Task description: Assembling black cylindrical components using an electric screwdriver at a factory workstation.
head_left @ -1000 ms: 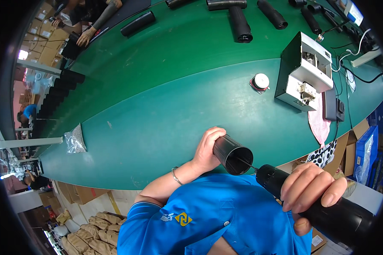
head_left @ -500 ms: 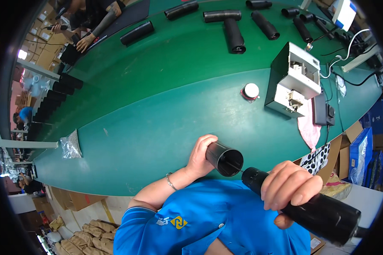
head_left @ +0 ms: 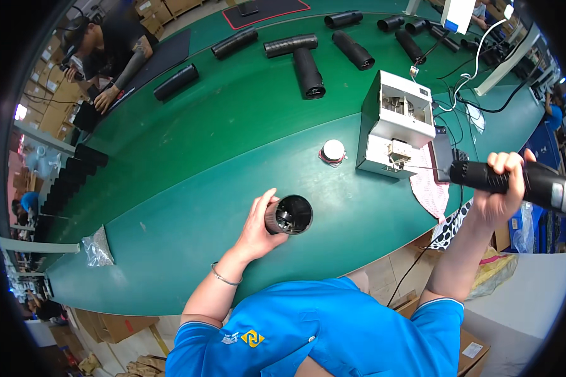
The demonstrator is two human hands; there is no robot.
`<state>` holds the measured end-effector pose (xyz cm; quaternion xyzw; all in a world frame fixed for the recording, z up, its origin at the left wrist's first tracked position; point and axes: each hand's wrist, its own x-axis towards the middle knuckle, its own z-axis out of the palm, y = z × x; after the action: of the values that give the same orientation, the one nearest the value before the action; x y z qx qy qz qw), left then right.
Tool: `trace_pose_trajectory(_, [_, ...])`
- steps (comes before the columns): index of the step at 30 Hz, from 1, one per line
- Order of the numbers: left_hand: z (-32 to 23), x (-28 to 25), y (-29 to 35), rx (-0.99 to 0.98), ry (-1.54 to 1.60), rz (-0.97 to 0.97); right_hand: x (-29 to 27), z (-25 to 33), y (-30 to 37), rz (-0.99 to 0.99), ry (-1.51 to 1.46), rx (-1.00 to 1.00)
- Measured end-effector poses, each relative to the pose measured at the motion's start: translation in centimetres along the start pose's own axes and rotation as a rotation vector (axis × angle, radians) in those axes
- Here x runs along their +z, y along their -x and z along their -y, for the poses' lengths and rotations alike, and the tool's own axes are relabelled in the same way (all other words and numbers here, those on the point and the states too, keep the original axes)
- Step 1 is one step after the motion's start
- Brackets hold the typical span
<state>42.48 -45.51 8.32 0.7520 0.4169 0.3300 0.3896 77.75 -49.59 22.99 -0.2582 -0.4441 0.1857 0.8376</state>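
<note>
My left hand [head_left: 253, 231] grips a black cylindrical tube [head_left: 294, 204] above the green table, its open end facing up toward me. Some shiny parts show inside the tube, too small to name. On the right, my right hand [head_left: 504, 188] is wrapped around a black electric screwdriver [head_left: 475, 174], held nearly level. Its thin bit points left and reaches the front of a white and black screw feeder [head_left: 383, 147]; whether a screw sits on the tip cannot be made out. Between the tube and the feeder stands a small round container with a white top [head_left: 334, 150].
Several black tubes [head_left: 309, 74] lie along the table's far side. A pink cloth [head_left: 429, 191] and a black power adapter [head_left: 443, 147] are beside the feeder, with cables behind. A clear bag [head_left: 97, 247] lies at left. Far left, another person [head_left: 132, 60] works.
My right hand has carried the screwdriver from the tube's mouth up and right to the feeder. My left hand has shifted left with the tube, now tipped more upright. The view has shifted.
</note>
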Motion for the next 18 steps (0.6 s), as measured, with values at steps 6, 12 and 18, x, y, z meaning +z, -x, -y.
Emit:
trace_pose_trajectory(6, [0.5, 0.2, 1.0, 0.062, -0.058, 0.026, -0.2, -1.6, -0.8, 0.022, 0.068, 0.107])
trace_pose_trajectory(12, [0.9, 2.6, 3.8, 0.030, 0.138, -0.187, -0.3, 1.2, 1.5, 0.101, -0.318, 0.238])
trace_pose_trajectory(18, [1.5, 3.5, 3.6, 0.175, -0.006, -0.207, 4.9, 5.0, 4.6, 0.340, -1.060, 0.072])
